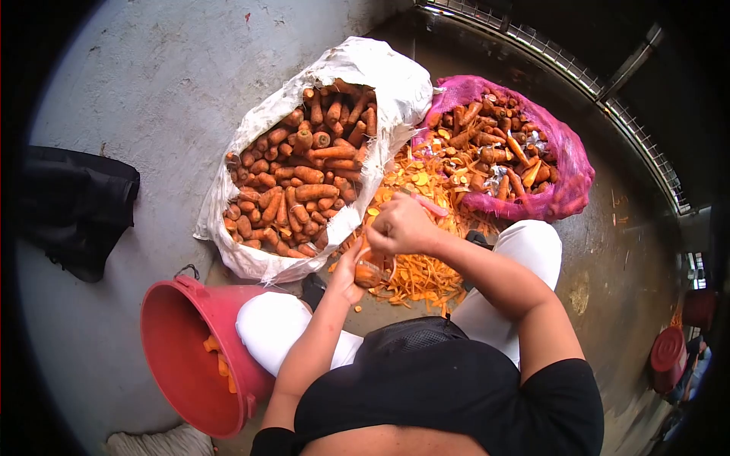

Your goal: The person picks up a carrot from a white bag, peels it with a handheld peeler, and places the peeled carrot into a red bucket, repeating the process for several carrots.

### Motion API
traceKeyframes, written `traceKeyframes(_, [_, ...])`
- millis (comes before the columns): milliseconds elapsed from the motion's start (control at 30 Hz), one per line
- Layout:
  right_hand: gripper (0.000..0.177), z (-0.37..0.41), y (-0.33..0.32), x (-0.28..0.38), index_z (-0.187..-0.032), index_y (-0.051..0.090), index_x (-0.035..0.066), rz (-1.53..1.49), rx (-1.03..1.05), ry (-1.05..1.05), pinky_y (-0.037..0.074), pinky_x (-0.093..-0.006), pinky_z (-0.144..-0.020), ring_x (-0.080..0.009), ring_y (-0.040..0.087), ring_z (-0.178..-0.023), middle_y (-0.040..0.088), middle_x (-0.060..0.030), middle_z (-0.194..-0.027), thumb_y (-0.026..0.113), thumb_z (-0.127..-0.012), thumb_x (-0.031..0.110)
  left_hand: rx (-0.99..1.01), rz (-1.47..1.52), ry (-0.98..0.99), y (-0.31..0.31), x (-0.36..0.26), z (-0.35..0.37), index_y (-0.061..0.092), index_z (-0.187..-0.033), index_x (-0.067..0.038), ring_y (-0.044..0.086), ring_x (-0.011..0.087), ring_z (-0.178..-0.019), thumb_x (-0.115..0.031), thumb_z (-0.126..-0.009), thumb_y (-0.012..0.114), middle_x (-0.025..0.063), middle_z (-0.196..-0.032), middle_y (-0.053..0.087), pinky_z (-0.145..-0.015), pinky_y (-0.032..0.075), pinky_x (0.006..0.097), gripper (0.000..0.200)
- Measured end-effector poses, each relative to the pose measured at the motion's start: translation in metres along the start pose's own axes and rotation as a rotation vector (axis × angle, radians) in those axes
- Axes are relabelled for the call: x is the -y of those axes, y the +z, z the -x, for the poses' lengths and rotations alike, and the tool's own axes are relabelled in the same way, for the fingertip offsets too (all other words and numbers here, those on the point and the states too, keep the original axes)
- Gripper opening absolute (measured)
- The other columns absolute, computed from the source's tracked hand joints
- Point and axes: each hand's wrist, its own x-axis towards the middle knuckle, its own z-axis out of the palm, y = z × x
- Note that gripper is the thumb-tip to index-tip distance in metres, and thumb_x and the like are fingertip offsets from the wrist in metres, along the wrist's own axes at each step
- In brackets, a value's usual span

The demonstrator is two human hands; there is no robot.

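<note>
My left hand (346,277) is wrapped round a thick carrot (368,275), held low in front of me between my knees. Just above it, my right hand (401,226) is closed in a fist on a tool with a pink handle (430,205), which looks like a peeler; its working end is hidden by the fist. A thin pale strip curves down beside the carrot. Beneath both hands spreads a heap of orange peelings (422,281), with cut carrot ends (420,178) lying in its upper part.
A white sack (395,64) full of unpeeled carrots (304,175) stands ahead on the left. Right of it lies a pink mesh sack (574,171) of carrots and scraps. A red bucket (169,304) at my left knee holds peeled carrots (222,365). Black cloth (80,205) hangs far left.
</note>
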Motion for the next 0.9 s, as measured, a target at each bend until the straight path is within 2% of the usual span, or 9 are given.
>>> traceKeyframes(33, [0.034, 0.001, 0.002, 0.004, -0.045, 0.055, 0.011, -0.028, 0.009, -0.033, 0.037, -0.0352, -0.056, -0.0221, 0.049, -0.048, 0.052, -0.0036, -0.046, 0.059, -0.077, 0.021, -0.076, 0.008, -0.037, 0.009, -0.003, 0.004, 0.054, -0.11, -0.006, 0.065, 0.0242, -0.078, -0.036, -0.095, 0.047, 0.0101, -0.091, 0.063, -0.064, 0.056, 0.0423, 0.035])
traceKeyframes(133, [0.034, 0.004, 0.005, 0.008, -0.045, 0.052, 0.01, -0.052, 0.013, -0.089, 0.036, -0.0363, -0.054, -0.0236, 0.049, -0.049, 0.052, -0.0044, -0.047, 0.06, -0.077, 0.021, 0.02, -0.128, -0.041, 0.005, -0.002, 0.005, 0.051, -0.117, -0.008, 0.065, 0.0206, -0.087, -0.039, -0.098, 0.041, 0.0072, -0.1, 0.063, -0.073, 0.055, 0.0378, 0.037])
traceKeyframes(167, [0.034, 0.006, 0.007, 0.007, -0.045, 0.052, 0.011, -0.051, 0.01, -0.09, 0.036, -0.0363, -0.054, -0.0237, 0.049, -0.048, 0.053, -0.0044, -0.047, 0.06, -0.076, 0.021, 0.141, -0.139, -0.057, -0.002, -0.003, 0.002, 0.05, -0.117, -0.007, 0.065, 0.021, -0.089, -0.038, -0.098, 0.04, 0.0077, -0.102, 0.062, -0.075, 0.055, 0.0391, 0.038])
traceKeyframes(467, [0.033, 0.008, 0.006, 0.002, -0.046, 0.054, 0.013, -0.054, 0.012, -0.093, 0.037, -0.0367, -0.052, -0.0237, 0.05, -0.048, 0.053, -0.0037, -0.048, 0.06, -0.077, 0.021, 0.085, -0.064, -0.012, 0.008, 0.003, 0.008, 0.05, -0.118, -0.005, 0.064, 0.0205, -0.092, -0.037, -0.098, 0.043, 0.0094, -0.105, 0.062, -0.081, 0.054, 0.0375, 0.038])
traceKeyframes(567, [0.033, 0.007, 0.009, 0.001, -0.047, 0.055, 0.013, -0.079, -0.003, -0.085, 0.037, -0.0367, -0.052, -0.0238, 0.051, -0.049, 0.053, -0.004, -0.048, 0.06, -0.078, 0.022, 0.234, -0.104, -0.01, 0.0, 0.0, 0.007, 0.052, -0.116, -0.005, 0.064, 0.0201, -0.093, -0.039, -0.097, 0.046, 0.0091, -0.104, 0.063, -0.08, 0.054, 0.0367, 0.04])
traceKeyframes(667, [0.033, 0.007, 0.012, -0.001, -0.047, 0.056, 0.014, -0.097, -0.018, -0.07, 0.037, -0.037, -0.052, -0.0244, 0.051, -0.048, 0.053, -0.0047, -0.048, 0.059, -0.079, 0.024, 0.284, -0.164, 0.006, -0.001, -0.004, 0.006, 0.054, -0.114, -0.005, 0.064, 0.0193, -0.092, -0.041, -0.096, 0.047, 0.0082, -0.103, 0.063, -0.078, 0.054, 0.035, 0.041])
traceKeyframes(767, [0.034, 0.008, 0.015, -0.004, -0.047, 0.056, 0.013, -0.077, -0.011, -0.043, 0.038, -0.0374, -0.052, -0.0254, 0.051, -0.048, 0.053, -0.0058, -0.049, 0.059, -0.078, 0.025, 0.131, -0.139, 0.065, 0.009, -0.003, 0.008, 0.054, -0.11, -0.006, 0.066, 0.0222, -0.076, -0.037, -0.098, 0.042, 0.0085, -0.093, 0.064, -0.06, 0.057, 0.0402, 0.036])
traceKeyframes(867, [0.033, 0.005, 0.009, -0.01, -0.047, 0.059, 0.011, -0.035, -0.049, 0.028, 0.041, -0.0382, -0.053, -0.0275, 0.053, -0.047, 0.053, -0.0086, -0.047, 0.059, -0.076, 0.026, 0.056, -0.191, 0.061, 0.023, -0.004, 0.023, 0.055, -0.111, -0.006, 0.065, 0.0209, -0.074, -0.037, -0.098, 0.041, 0.0088, -0.093, 0.064, -0.056, 0.056, 0.0386, 0.036])
traceKeyframes(900, [0.032, 0.004, 0.006, -0.014, -0.047, 0.061, 0.01, -0.02, -0.072, 0.058, 0.042, -0.0385, -0.054, -0.0283, 0.054, -0.047, 0.053, -0.0097, -0.047, 0.059, -0.075, 0.026, 0.047, -0.177, 0.078, 0.019, 0.0, 0.017, 0.053, -0.114, -0.006, 0.065, 0.0213, -0.072, -0.038, -0.097, 0.04, 0.0112, -0.092, 0.064, -0.053, 0.056, 0.0359, 0.039])
